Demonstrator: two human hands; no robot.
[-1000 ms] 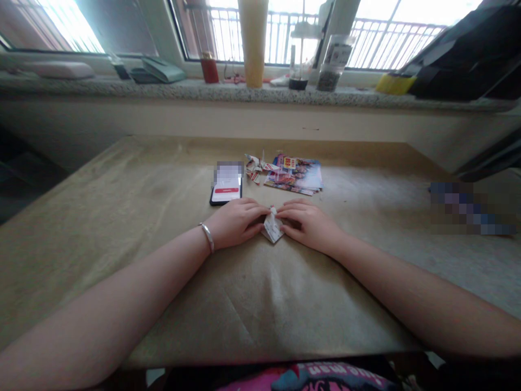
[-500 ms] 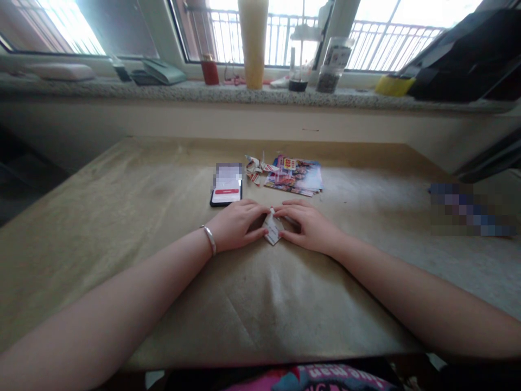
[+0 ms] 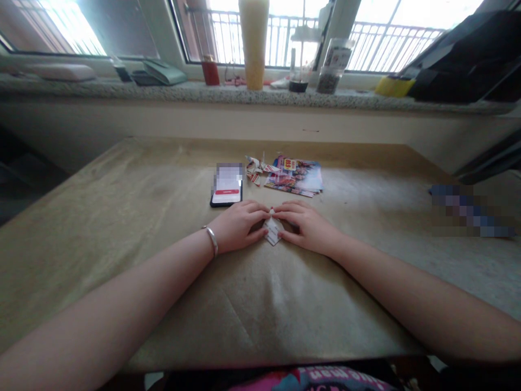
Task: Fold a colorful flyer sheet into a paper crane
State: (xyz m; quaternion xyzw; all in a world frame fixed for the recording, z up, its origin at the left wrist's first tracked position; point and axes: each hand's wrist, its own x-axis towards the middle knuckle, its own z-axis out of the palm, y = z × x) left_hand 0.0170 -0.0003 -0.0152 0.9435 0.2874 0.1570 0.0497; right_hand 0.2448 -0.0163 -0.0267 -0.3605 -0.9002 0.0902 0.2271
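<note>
A small folded piece of printed paper (image 3: 273,232), whitish and diamond-shaped, lies on the table between my hands. My left hand (image 3: 241,225), with a silver bangle at its wrist, grips the paper's left edge between thumb and fingers. From the other side my right hand (image 3: 310,228) pinches its right edge, thumb low and fingertips near the upper point. The fingertips of both hands almost meet at that top point. Beyond my left hand lies a phone (image 3: 227,184) with a lit, partly blurred screen.
Folded paper shapes (image 3: 255,169) lie beside a stack of colourful printed sheets (image 3: 299,176) farther back. A blurred dark-blue item (image 3: 468,209) rests at the right. Bottles, a tall yellow cylinder (image 3: 254,46) and a black bag (image 3: 468,60) stand along the granite windowsill (image 3: 163,93).
My right fingers have shifted slightly at the paper's top point, closing in against it. The paper and my left hand stay nearly in place.
</note>
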